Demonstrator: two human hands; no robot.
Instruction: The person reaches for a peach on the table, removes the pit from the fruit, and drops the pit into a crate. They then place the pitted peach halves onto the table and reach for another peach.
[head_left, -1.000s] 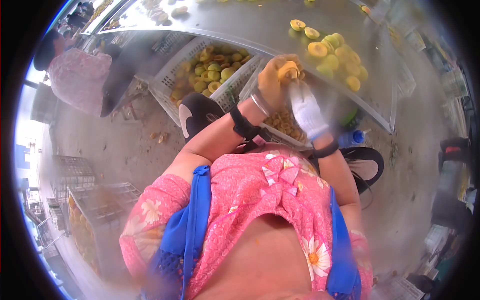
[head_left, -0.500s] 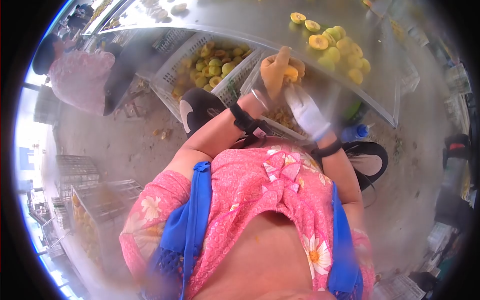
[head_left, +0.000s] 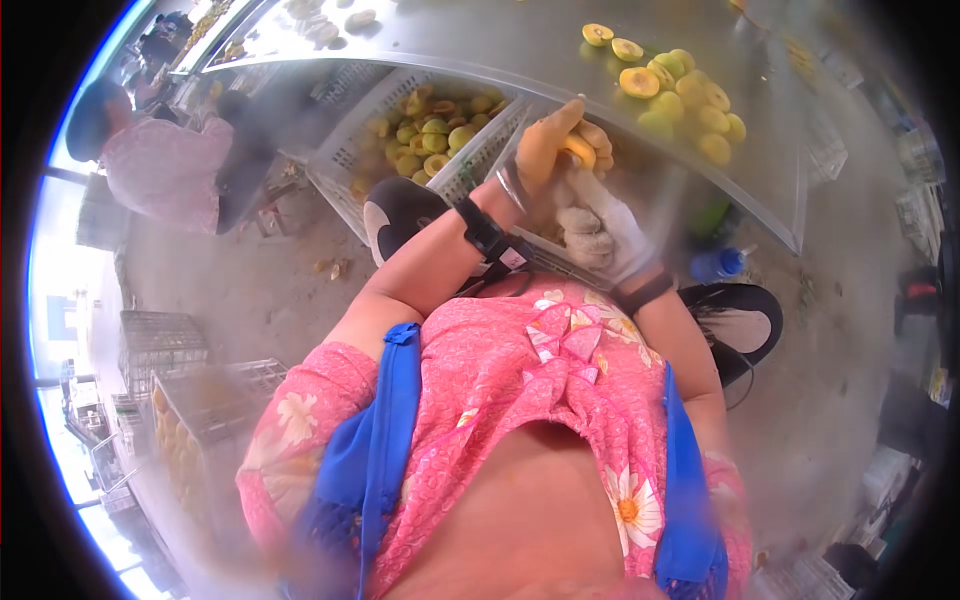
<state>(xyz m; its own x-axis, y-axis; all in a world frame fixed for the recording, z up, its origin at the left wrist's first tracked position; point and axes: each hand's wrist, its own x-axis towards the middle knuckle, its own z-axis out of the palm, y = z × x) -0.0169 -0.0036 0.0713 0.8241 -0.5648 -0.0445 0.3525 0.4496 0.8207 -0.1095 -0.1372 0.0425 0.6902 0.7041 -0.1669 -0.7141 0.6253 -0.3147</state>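
My left hand, in an orange glove, is closed around a yellow peach-like fruit half just off the table edge. Close below it, my right hand wears a white knitted glove. Its fingers are curled in, with the thumb side reaching up to the fruit. Whatever sits inside the right fist is hidden. Beneath both hands stands a white plastic crate, mostly covered by them. On the metal table, several halved yellow-green fruits lie in a pile to the right of my hands.
Left of my hands, another white crate holds many fruit halves. A blue bottle stands on the floor by my right knee. Another person sits at the far left. Stacked crates stand behind on the left.
My right hand has turned and its fingers, extended before, are now curled into the palm. My left hand keeps the fruit at nearly the same place, turned slightly.
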